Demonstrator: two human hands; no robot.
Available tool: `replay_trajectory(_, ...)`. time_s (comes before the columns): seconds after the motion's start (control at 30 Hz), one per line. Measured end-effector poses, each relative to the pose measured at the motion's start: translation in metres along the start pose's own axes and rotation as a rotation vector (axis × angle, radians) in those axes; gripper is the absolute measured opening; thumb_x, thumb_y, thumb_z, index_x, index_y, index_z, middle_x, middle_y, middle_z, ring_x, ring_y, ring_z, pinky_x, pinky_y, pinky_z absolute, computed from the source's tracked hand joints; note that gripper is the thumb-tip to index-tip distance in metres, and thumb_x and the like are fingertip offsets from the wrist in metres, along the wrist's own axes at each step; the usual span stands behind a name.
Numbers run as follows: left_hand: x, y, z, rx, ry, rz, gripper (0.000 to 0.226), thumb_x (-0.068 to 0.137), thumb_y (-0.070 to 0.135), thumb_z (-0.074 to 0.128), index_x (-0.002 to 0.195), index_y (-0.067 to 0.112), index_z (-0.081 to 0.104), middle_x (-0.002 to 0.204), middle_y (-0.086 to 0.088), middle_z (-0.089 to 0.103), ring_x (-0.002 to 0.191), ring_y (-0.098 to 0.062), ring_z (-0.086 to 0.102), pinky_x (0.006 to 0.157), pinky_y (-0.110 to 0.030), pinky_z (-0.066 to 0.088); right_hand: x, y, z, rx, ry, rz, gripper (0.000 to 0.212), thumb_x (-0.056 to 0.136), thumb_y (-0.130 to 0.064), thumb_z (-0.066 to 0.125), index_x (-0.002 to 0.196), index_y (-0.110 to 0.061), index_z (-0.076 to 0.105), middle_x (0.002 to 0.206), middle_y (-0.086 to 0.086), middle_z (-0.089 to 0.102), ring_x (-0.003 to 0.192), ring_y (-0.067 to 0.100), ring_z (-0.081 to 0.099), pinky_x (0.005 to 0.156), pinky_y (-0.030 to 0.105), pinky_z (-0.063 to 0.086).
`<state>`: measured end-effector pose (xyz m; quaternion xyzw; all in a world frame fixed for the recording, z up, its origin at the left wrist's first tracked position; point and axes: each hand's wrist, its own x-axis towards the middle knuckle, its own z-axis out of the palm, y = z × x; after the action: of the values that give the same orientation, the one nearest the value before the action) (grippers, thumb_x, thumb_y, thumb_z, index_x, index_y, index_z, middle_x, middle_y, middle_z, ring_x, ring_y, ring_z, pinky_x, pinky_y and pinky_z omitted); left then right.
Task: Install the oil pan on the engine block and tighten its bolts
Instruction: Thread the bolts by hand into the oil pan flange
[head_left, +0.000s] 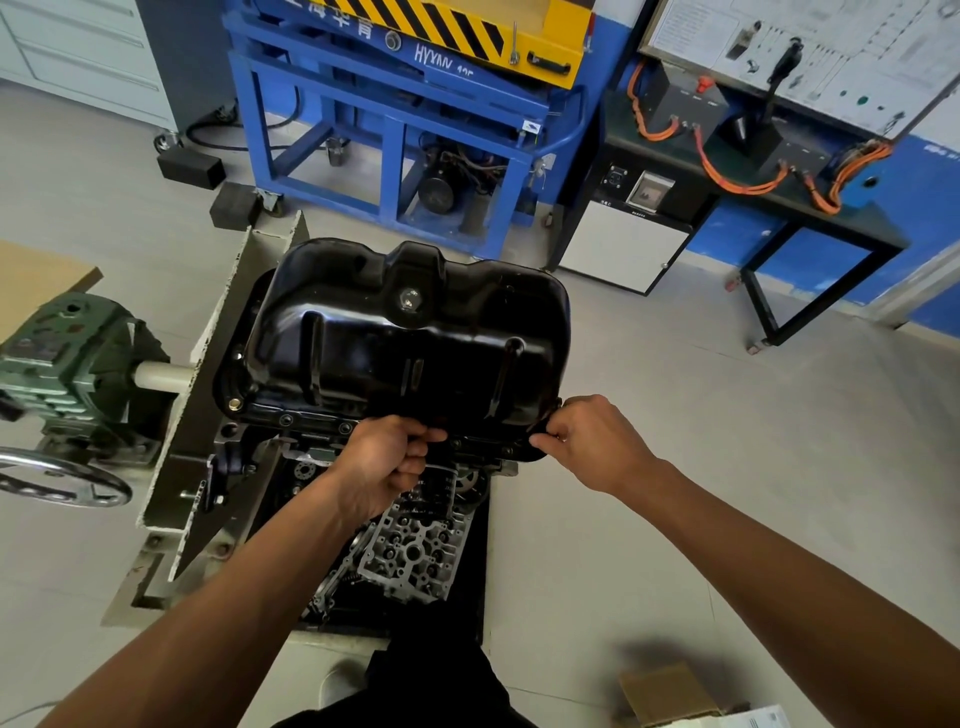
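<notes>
Oil pan (405, 343), one, black, sump upward, seated on the engine block (415, 543) with its flange along the block's top face. We count two hands at the near flange: the left hand (387, 460) curls its fingers round the flange's middle, and the right hand (587, 441) pinches its right corner. We make out at least four bolt heads (284, 418) along the near flange. One green gearbox (67, 353) with one handwheel (57, 475) stands left. A blue frame (389, 145) stands beyond. The forearms cover part of the block.
</notes>
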<state>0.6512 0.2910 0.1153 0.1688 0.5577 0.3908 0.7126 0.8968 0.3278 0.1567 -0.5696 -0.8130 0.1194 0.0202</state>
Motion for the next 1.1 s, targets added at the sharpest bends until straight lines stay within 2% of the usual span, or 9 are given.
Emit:
replay_trajectory(0.1, 0.001, 0.001, 0.000, 0.003, -0.003, -0.004, 0.030, 0.103, 0.011, 0.038, 0.095, -0.001, 0.065, 0.045, 0.008, 0.029, 0.034, -0.004, 0.022, 0.031, -0.017, 0.014, -0.002, 0.002, 0.006, 0.133, 0.041, 0.031, 0.025, 0.089, -0.030, 0.073, 0.073, -0.011, 0.073, 0.060, 0.005, 0.062, 0.058, 0.019, 0.055, 0.056, 0.025, 0.042)
replay_trajectory(0.23, 0.001, 0.000, -0.001, 0.007, -0.011, -0.005, 0.030, 0.103, 0.011, 0.038, 0.095, 0.000, 0.064, 0.046, 0.008, 0.029, 0.035, -0.005, 0.022, 0.031, -0.017, 0.014, -0.003, 0.003, 0.011, 0.252, 0.079, 0.077, 0.019, 0.088, -0.021, 0.075, 0.071, -0.012, 0.074, 0.049, -0.003, 0.054, 0.045, 0.011, 0.045, 0.049, 0.013, 0.033)
replay_trajectory(0.4, 0.001, 0.001, -0.002, 0.014, -0.019, -0.004, 0.030, 0.104, 0.012, 0.038, 0.097, -0.001, 0.065, 0.047, 0.008, 0.029, 0.035, -0.005, 0.022, 0.031, -0.017, 0.015, -0.007, 0.002, 0.009, 0.248, 0.021, 0.040, 0.019, 0.090, -0.015, 0.072, 0.073, -0.006, 0.071, 0.052, 0.005, 0.055, 0.047, 0.020, 0.043, 0.051, 0.022, 0.038)
replay_trajectory(0.47, 0.000, 0.001, -0.002, 0.014, -0.019, -0.002, 0.030, 0.103, 0.011, 0.038, 0.097, -0.001, 0.065, 0.046, 0.008, 0.028, 0.035, -0.004, 0.022, 0.031, -0.017, 0.015, -0.008, 0.002, 0.008, 0.197, 0.002, 0.022, 0.028, 0.091, -0.010, 0.067, 0.066, 0.000, 0.060, 0.054, 0.013, 0.051, 0.054, 0.032, 0.045, 0.053, 0.033, 0.040)
replay_trajectory(0.53, -0.001, 0.001, -0.002, 0.014, -0.019, -0.001, 0.029, 0.103, 0.011, 0.039, 0.096, 0.000, 0.065, 0.047, 0.008, 0.028, 0.035, -0.004, 0.022, 0.031, -0.017, 0.014, -0.007, 0.000, 0.006, 0.130, -0.012, 0.014, 0.034, 0.092, -0.007, 0.062, 0.061, 0.001, 0.049, 0.055, 0.014, 0.047, 0.055, 0.032, 0.043, 0.055, 0.040, 0.042)
replay_trajectory(0.63, -0.002, 0.001, -0.001, 0.017, -0.018, -0.001, 0.030, 0.104, 0.011, 0.038, 0.097, -0.001, 0.065, 0.047, 0.008, 0.028, 0.036, -0.004, 0.022, 0.031, -0.017, 0.014, -0.008, -0.002, 0.004, 0.079, -0.027, 0.033, 0.036, 0.095, -0.009, 0.061, 0.062, -0.001, 0.049, 0.057, 0.008, 0.046, 0.054, 0.024, 0.041, 0.055, 0.038, 0.042)
replay_trajectory(0.87, -0.004, 0.002, -0.001, 0.012, -0.024, 0.003, 0.029, 0.104, 0.011, 0.038, 0.097, -0.001, 0.064, 0.046, 0.009, 0.029, 0.035, -0.004, 0.022, 0.032, -0.016, 0.013, -0.007, -0.004, 0.001, 0.018, -0.057, 0.097, 0.037, 0.100, -0.023, 0.059, 0.072, 0.002, 0.061, 0.063, 0.010, 0.054, 0.054, 0.024, 0.046, 0.055, 0.033, 0.040)
replay_trajectory(0.97, -0.003, 0.001, -0.001, 0.007, -0.023, 0.001, 0.030, 0.104, 0.011, 0.038, 0.096, 0.000, 0.064, 0.045, 0.009, 0.028, 0.035, -0.004, 0.022, 0.032, -0.016, 0.013, -0.007, -0.005, 0.000, -0.014, -0.064, 0.085, 0.039, 0.100, -0.026, 0.059, 0.070, 0.000, 0.062, 0.062, 0.008, 0.053, 0.056, 0.025, 0.050, 0.057, 0.034, 0.043)
replay_trajectory(1.1, 0.000, 0.000, -0.002, 0.002, -0.024, -0.001, 0.030, 0.104, 0.012, 0.037, 0.093, 0.001, 0.063, 0.046, 0.009, 0.028, 0.035, -0.004, 0.022, 0.031, -0.017, 0.013, -0.006, -0.005, 0.000, -0.040, -0.064, 0.068, 0.042, 0.099, -0.028, 0.060, 0.064, -0.005, 0.056, 0.057, 0.002, 0.047, 0.055, 0.022, 0.046, 0.055, 0.030, 0.035)
